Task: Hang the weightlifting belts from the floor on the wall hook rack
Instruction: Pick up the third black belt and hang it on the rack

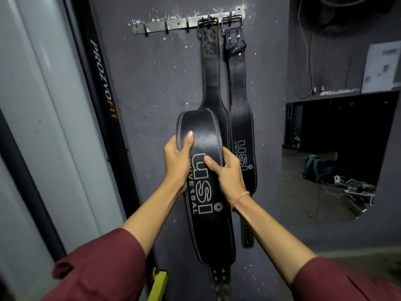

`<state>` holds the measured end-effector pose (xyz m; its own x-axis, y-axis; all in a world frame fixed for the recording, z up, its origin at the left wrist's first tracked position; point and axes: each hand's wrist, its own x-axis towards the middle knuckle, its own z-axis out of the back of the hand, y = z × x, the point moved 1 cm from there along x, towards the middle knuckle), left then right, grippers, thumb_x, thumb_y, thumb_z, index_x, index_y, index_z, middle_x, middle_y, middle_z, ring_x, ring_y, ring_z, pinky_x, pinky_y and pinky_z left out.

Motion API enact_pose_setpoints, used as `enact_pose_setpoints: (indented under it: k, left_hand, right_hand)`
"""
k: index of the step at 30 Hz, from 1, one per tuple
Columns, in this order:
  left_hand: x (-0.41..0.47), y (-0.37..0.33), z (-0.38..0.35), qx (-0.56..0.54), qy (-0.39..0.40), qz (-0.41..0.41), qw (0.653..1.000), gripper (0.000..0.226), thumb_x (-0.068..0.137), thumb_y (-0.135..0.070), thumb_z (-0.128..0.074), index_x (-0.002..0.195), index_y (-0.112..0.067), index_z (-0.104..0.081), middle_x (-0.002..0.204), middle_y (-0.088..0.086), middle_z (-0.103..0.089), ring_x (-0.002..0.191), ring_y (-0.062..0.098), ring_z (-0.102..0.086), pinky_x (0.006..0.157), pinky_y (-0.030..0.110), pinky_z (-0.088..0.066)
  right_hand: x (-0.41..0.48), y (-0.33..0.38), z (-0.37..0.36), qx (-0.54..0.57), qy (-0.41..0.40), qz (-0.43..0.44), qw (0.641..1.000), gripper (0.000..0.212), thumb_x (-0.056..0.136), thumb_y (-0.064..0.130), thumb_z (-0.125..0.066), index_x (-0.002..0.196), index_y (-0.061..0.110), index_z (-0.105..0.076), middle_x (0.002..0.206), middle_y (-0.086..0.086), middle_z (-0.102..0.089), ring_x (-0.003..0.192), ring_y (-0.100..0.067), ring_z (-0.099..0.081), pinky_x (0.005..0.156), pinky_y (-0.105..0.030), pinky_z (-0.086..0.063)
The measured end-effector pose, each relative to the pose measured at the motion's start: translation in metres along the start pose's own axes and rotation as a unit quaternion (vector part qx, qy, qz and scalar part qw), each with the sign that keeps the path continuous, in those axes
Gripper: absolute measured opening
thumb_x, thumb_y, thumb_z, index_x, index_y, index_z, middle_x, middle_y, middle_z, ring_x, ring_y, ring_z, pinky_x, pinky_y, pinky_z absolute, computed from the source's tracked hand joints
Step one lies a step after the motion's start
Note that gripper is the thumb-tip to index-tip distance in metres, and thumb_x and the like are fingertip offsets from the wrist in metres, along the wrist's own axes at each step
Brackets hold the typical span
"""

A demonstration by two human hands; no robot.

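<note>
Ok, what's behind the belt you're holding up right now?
Behind the held belt hangs another black belt, buckled on the hook rack. Only its upper strap and a sliver of its wide part show; its lower part and any logo are covered.

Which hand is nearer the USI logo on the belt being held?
Right. The right hand has its thumb on the USI logo; the left hand grips the held belt at its left edge.

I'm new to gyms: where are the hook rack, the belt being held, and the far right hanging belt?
hook rack (160, 26): head view, bare metal strip.
held belt (204, 192): head view, printed logo panel.
right hanging belt (240, 124): head view, wide middle part.
</note>
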<state>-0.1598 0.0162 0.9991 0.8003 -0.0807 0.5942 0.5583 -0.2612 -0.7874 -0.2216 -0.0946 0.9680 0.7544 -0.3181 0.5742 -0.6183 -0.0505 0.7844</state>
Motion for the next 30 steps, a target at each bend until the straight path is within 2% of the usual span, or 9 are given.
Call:
enact_pose_setpoints:
  k: [6, 9, 12, 15, 18, 22, 25, 28, 30]
  left_hand:
    - [0.014, 0.0, 0.004, -0.018, -0.008, -0.008, 1.0, 0.023, 0.092, -0.034, -0.066, 0.101, -0.013, -0.071, 0.101, 0.018, -0.074, 0.097, 0.039, -0.07, 0.091, 0.061, -0.052]
    - [0.012, 0.005, 0.004, -0.011, 0.009, -0.015, 1.0, 0.015, 0.093, -0.033, -0.065, 0.1, -0.02, -0.07, 0.103, 0.018, -0.074, 0.101, 0.042, -0.068, 0.093, 0.062, -0.051]
    - [0.015, 0.003, 0.005, -0.018, 0.008, -0.017, 1.0, 0.016, 0.095, -0.03, -0.064, 0.102, -0.017, -0.069, 0.104, 0.016, -0.074, 0.103, 0.038, -0.069, 0.095, 0.059, -0.051]
    - [0.026, -0.002, 0.011, -0.034, -0.008, -0.013, 0.999, 0.02, 0.091, -0.036, -0.066, 0.098, -0.018, -0.07, 0.104, 0.019, -0.073, 0.104, 0.042, -0.067, 0.095, 0.062, -0.05]
    - [0.035, -0.003, 0.016, -0.04, -0.01, -0.002, 0.999, 0.021, 0.089, -0.038, -0.068, 0.098, -0.019, -0.071, 0.105, 0.018, -0.073, 0.106, 0.043, -0.066, 0.096, 0.063, -0.049]
    - [0.047, -0.01, 0.019, -0.053, -0.016, 0.001, 0.998, 0.02, 0.088, -0.038, -0.069, 0.098, -0.02, -0.071, 0.102, 0.013, -0.074, 0.105, 0.045, -0.066, 0.094, 0.064, -0.05]
    - [0.053, -0.016, 0.02, -0.065, -0.023, 0.005, 0.998, 0.03, 0.089, -0.035, -0.068, 0.107, -0.011, -0.069, 0.108, 0.016, -0.073, 0.108, 0.042, -0.066, 0.097, 0.063, -0.049]
    - [0.055, -0.017, 0.021, -0.06, -0.03, 0.0, 0.998, 0.04, 0.089, -0.034, -0.067, 0.113, -0.002, -0.066, 0.11, 0.017, -0.072, 0.107, 0.036, -0.067, 0.098, 0.06, -0.049]
    - [0.055, -0.017, 0.024, -0.053, -0.028, 0.001, 0.998, 0.04, 0.089, -0.036, -0.068, 0.111, -0.002, -0.067, 0.109, 0.017, -0.072, 0.106, 0.037, -0.068, 0.097, 0.061, -0.05]
  right_hand:
    - [-0.053, -0.037, 0.012, -0.01, 0.034, -0.069, 0.997, 0.054, 0.076, -0.009, -0.074, 0.124, 0.01, -0.057, 0.117, -0.004, -0.071, 0.107, -0.013, -0.068, 0.091, -0.023, -0.054]
    - [-0.067, -0.052, 0.013, -0.025, 0.031, -0.11, 0.993, 0.057, 0.076, -0.008, -0.074, 0.125, 0.016, -0.057, 0.117, 0.0, -0.072, 0.109, -0.012, -0.067, 0.096, -0.027, -0.053]
    - [-0.033, -0.037, 0.002, -0.024, -0.011, -0.084, 0.996, 0.046, 0.081, -0.003, -0.072, 0.123, 0.008, -0.06, 0.114, -0.004, -0.073, 0.106, -0.015, -0.069, 0.096, -0.031, -0.054]
    - [-0.022, -0.033, -0.004, -0.002, 0.002, -0.054, 0.999, 0.042, 0.081, -0.006, -0.071, 0.121, 0.003, -0.061, 0.114, -0.008, -0.073, 0.104, -0.018, -0.07, 0.09, -0.028, -0.055]
    - [-0.064, -0.074, 0.016, -0.056, 0.058, -0.124, 0.989, 0.052, 0.078, -0.005, -0.074, 0.125, 0.009, -0.06, 0.118, -0.002, -0.071, 0.112, -0.015, -0.067, 0.095, -0.03, -0.054]
    - [-0.103, -0.114, 0.038, -0.143, 0.083, -0.19, 0.968, 0.043, 0.079, -0.001, -0.076, 0.118, 0.014, -0.066, 0.113, 0.006, -0.073, 0.117, -0.02, -0.065, 0.099, -0.036, -0.053]
    - [-0.066, -0.087, 0.022, -0.111, 0.068, -0.145, 0.981, 0.042, 0.077, -0.005, -0.076, 0.114, 0.013, -0.066, 0.111, 0.002, -0.074, 0.108, -0.015, -0.069, 0.093, -0.03, -0.056]
    - [-0.032, -0.054, 0.002, -0.046, 0.041, -0.095, 0.994, 0.039, 0.077, -0.009, -0.073, 0.114, 0.001, -0.064, 0.11, -0.013, -0.073, 0.1, -0.018, -0.07, 0.089, -0.03, -0.057]
    - [-0.038, -0.063, 0.004, -0.041, 0.038, -0.103, 0.993, 0.041, 0.078, -0.008, -0.073, 0.117, 0.0, -0.063, 0.113, -0.013, -0.072, 0.104, -0.018, -0.069, 0.091, -0.029, -0.056]
